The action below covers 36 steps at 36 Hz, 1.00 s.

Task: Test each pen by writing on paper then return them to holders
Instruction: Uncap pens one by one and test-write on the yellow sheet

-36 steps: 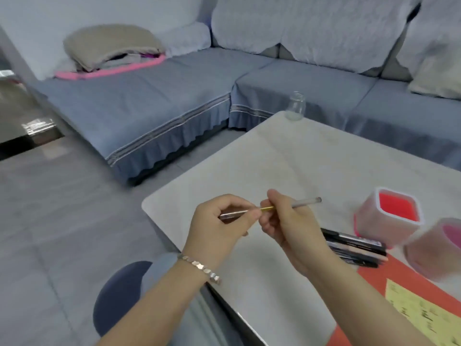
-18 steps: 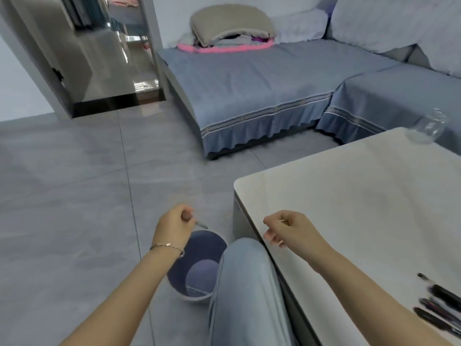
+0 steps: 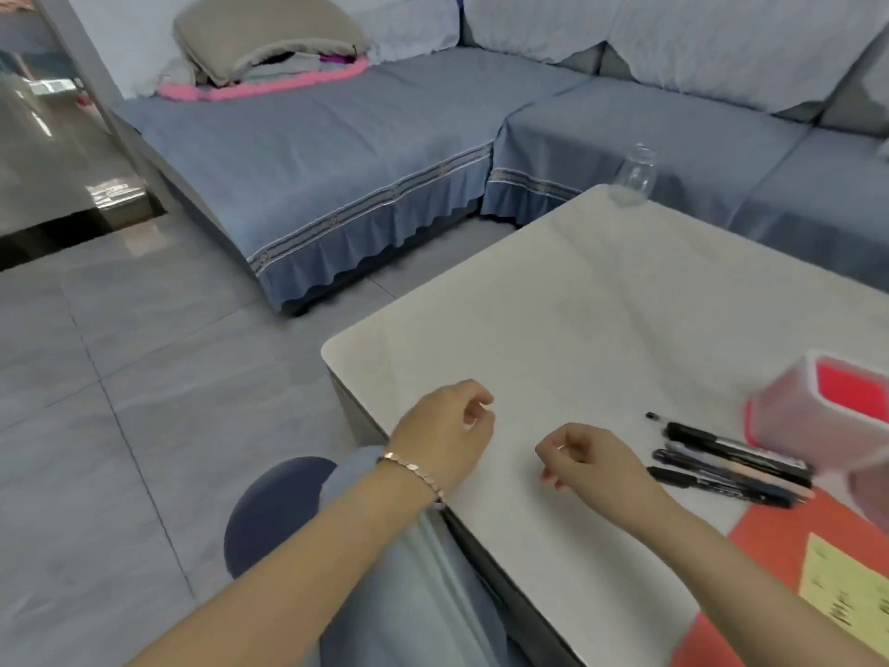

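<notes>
**Two hands hovering over the table corner, the pens lying off to the right**

From the head camera, the person is sitting at the near corner of a pale table, a knee in light jeans showing below its edge. The left hand, with a bracelet at its wrist, is hanging just above the tabletop. Its fingers are loosely curled, thumb close to forefinger, and nothing is showing between them. The right hand is hovering near it, apart from it, with fingers curled inward. A small glint is sitting at one finger – whether it is pinching something I cannot tell.

The pens are lying side by side on the table just to the right of that hand, untouched. Beyond them a pink holder is standing, blurred. A red sheet with yellow paper on it is lying at the near right – a clear glass jar is standing at the far edge. A blue sofa is running behind.
</notes>
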Available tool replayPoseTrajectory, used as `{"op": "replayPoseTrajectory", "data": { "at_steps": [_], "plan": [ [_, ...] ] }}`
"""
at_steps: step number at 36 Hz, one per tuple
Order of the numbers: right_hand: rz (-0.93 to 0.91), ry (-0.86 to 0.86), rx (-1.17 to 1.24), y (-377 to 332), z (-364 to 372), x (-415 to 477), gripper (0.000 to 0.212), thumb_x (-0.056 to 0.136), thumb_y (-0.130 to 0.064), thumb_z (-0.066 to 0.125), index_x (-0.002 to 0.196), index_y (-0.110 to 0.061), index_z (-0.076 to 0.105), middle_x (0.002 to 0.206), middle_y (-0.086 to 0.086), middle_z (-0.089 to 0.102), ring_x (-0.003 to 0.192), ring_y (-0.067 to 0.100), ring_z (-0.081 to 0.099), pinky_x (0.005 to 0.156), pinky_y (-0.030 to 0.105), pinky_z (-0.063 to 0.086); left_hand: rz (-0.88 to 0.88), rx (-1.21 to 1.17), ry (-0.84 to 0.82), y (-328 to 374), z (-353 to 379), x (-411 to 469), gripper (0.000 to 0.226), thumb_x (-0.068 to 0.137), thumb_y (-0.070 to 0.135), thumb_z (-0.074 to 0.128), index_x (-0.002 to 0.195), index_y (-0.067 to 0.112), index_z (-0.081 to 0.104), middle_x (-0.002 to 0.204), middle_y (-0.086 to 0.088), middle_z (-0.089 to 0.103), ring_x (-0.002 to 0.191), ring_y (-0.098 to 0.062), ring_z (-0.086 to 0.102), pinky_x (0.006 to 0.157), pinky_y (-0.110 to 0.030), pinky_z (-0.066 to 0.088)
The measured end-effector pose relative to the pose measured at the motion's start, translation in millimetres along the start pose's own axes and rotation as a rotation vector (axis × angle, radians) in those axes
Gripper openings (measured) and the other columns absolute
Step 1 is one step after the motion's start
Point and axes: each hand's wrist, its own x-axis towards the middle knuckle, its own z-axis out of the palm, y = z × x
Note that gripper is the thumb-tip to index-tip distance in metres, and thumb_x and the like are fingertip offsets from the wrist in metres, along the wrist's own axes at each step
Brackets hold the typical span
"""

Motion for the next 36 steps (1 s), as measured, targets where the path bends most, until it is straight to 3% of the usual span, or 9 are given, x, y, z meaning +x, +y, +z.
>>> {"op": "replayPoseTrajectory", "data": {
  "at_steps": [7, 10, 14, 18, 22, 29, 36],
  "plan": [
    [0.141, 0.221, -0.11, 78.9, -66.7, -65.4, 0.017, 0.085, -0.02, 0.055, 0.07, -0.025, 0.059, 0.064, -0.007, 0.068, 0.059, 0.003, 0.061, 0.062, 0.019, 0.045, 0.292, 0.139, -0.383, 89.0, 95.5, -3.8, 0.021, 0.091, 0.028, 0.049, 0.11, 0.024, 0.059, 0.095, 0.009, 0.062, 0.089, -0.012, 0.057, 0.081, -0.027, 0.046],
    [0.228, 0.313, -0.162, 113.7, -90.7, -99.0, 0.016, 0.086, -0.021, 0.054, 0.071, -0.022, 0.059, 0.065, -0.004, 0.064, 0.06, 0.009, 0.056, 0.058, 0.024, 0.045, 0.368, 0.17, -0.488, 115.0, 129.5, -9.7, 0.02, 0.091, 0.026, 0.048, 0.107, 0.024, 0.059, 0.091, 0.01, 0.061, 0.088, -0.014, 0.057, 0.078, -0.026, 0.046],
    [0.326, 0.399, -0.23, 151.4, -120.4, -139.5, 0.016, 0.087, -0.022, 0.054, 0.074, -0.031, 0.058, 0.073, -0.014, 0.062, 0.07, 0.004, 0.056, 0.065, 0.016, 0.042, 0.447, 0.22, -0.575, 136.0, 165.0, -17.1, 0.02, 0.091, 0.026, 0.047, 0.108, 0.025, 0.059, 0.099, 0.01, 0.063, 0.091, -0.01, 0.057, 0.081, -0.027, 0.046],
    [0.464, 0.532, -0.264, 187.8, -147.6, -162.7, 0.012, 0.088, -0.02, 0.054, 0.088, -0.028, 0.063, 0.089, -0.01, 0.066, 0.079, 0.01, 0.059, 0.07, 0.024, 0.047, 0.48, 0.254, -0.632, 145.4, 187.5, -23.4, 0.019, 0.092, 0.029, 0.046, 0.105, 0.027, 0.059, 0.091, 0.014, 0.06, 0.085, -0.008, 0.057, 0.077, -0.027, 0.049],
    [0.534, 0.698, -0.433, 222.3, -176.2, -171.8, 0.025, 0.087, -0.01, 0.051, 0.105, -0.014, 0.067, 0.109, 0.001, 0.064, 0.104, 0.022, 0.057, 0.084, 0.032, 0.046, 0.519, 0.27, -0.643, 148.9, 201.0, -26.6, 0.019, 0.093, 0.03, 0.046, 0.107, 0.029, 0.059, 0.082, 0.019, 0.053, 0.078, -0.003, 0.055, 0.068, -0.018, 0.043],
    [0.681, 0.588, -0.67, 262.0, -193.0, -173.5, 0.025, 0.091, -0.014, 0.045, 0.112, -0.013, 0.06, 0.117, 0.006, 0.054, 0.113, 0.026, 0.047, 0.086, 0.035, 0.043, 0.527, 0.264, -0.646, 153.5, 204.3, -27.8, 0.016, 0.093, 0.028, 0.046, 0.103, 0.031, 0.059, 0.085, 0.021, 0.058, 0.08, 0.002, 0.056, 0.071, -0.019, 0.048],
    [0.699, 0.562, -0.639, 269.9, -193.0, -169.7, 0.025, 0.09, -0.017, 0.047, 0.11, -0.009, 0.061, 0.116, 0.01, 0.057, 0.115, 0.027, 0.047, 0.094, 0.036, 0.042, 0.504, 0.212, -0.62, 152.1, 204.8, -29.3, 0.014, 0.092, 0.027, 0.049, 0.098, 0.033, 0.06, 0.082, 0.025, 0.055, 0.078, 0.01, 0.052, 0.067, -0.011, 0.043]
  ]
}}
